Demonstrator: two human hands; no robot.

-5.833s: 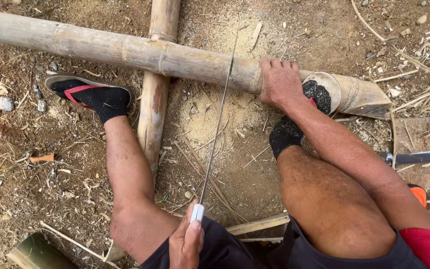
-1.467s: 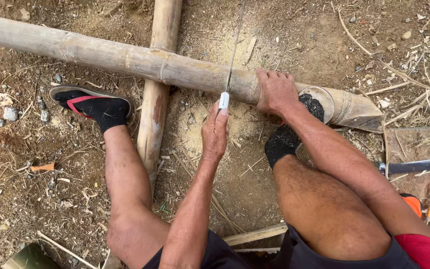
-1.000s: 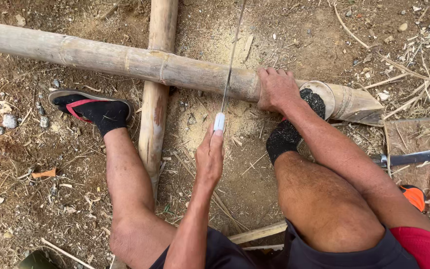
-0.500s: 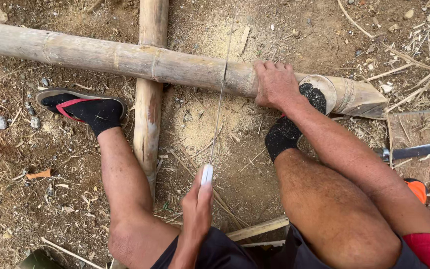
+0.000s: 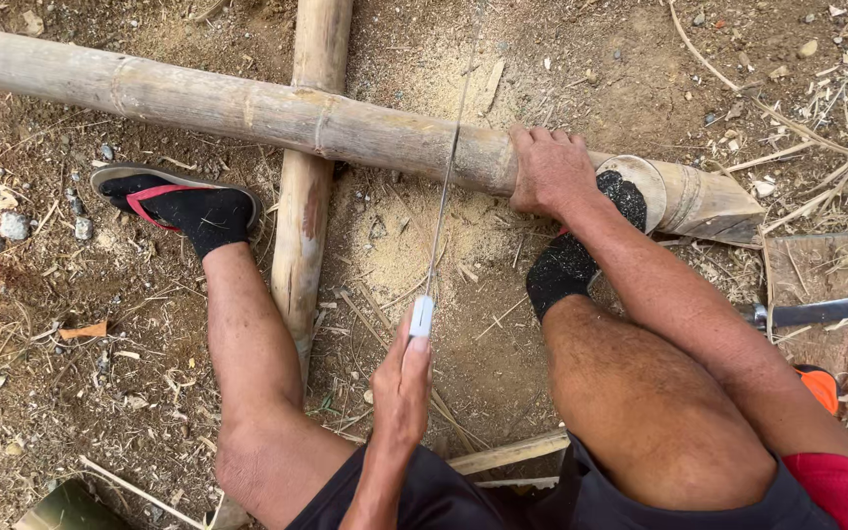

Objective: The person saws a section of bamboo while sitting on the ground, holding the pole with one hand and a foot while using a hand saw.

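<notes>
dirt ground (image 5: 561, 59) carries crossed bamboo poles (image 5: 247, 103), sawdust (image 5: 395, 245).
</notes>
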